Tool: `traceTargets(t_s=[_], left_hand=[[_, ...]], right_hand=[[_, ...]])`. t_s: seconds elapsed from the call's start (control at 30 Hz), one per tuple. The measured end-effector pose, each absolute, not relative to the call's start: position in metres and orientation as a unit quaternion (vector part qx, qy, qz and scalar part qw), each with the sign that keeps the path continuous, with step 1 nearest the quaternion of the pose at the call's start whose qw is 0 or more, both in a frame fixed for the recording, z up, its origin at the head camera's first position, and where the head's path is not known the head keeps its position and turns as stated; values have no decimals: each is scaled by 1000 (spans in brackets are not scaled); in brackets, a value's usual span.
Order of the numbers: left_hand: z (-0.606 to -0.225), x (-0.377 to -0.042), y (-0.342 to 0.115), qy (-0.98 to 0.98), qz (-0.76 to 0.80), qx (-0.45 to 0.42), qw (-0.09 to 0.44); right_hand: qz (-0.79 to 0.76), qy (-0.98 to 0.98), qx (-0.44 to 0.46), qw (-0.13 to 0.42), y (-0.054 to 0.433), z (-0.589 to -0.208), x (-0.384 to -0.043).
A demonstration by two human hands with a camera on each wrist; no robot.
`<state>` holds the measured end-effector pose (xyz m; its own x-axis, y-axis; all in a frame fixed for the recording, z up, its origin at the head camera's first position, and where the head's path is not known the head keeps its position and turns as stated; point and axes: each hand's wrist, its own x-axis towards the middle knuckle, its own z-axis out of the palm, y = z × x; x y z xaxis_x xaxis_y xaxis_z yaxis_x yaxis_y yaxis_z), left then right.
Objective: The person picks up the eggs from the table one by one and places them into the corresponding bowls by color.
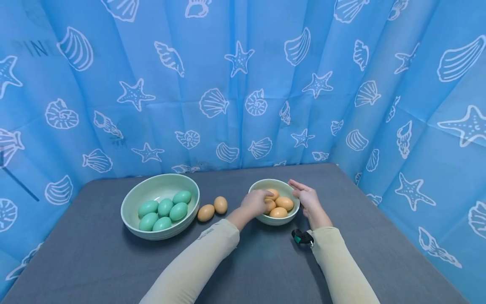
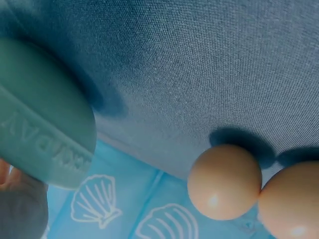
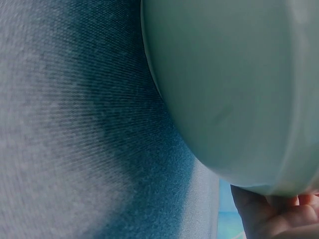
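Note:
My left hand (image 1: 255,203) reaches over the left rim of a small pale green bowl (image 1: 279,221). Its curled fingers hold a brown egg (image 1: 269,206) at the bowl's left side, partly hidden by the hand. More brown eggs (image 1: 284,203) lie beside it in the bowl. At the right rim, my right hand (image 1: 309,202) touches the bowl with its fingers extended; in the right wrist view, fingers (image 3: 259,211) show against the bowl's outer wall (image 3: 224,99).
To the left stands a larger pale green bowl (image 1: 127,221) with several green eggs (image 1: 165,207). Two brown eggs (image 1: 206,213) lie on the grey cloth (image 1: 262,261) between the bowls. A black strap (image 1: 301,237) hangs at the right wrist. Blue shell-patterned curtains (image 1: 239,105) enclose the table.

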<state>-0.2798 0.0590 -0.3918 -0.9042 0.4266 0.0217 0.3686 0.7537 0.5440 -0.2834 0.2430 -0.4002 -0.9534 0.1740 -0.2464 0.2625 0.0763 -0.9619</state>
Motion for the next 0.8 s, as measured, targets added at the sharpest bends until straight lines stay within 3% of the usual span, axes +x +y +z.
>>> traceTargets(t_s=[0.23, 0.8], left_hand=[[-394, -272, 44, 871, 416, 249, 76], [-384, -239, -4, 865, 435, 249, 15]], right_hand=[[-668, 730, 140, 28, 243, -405, -285], [-667, 732, 133, 35, 244, -403, -287]])
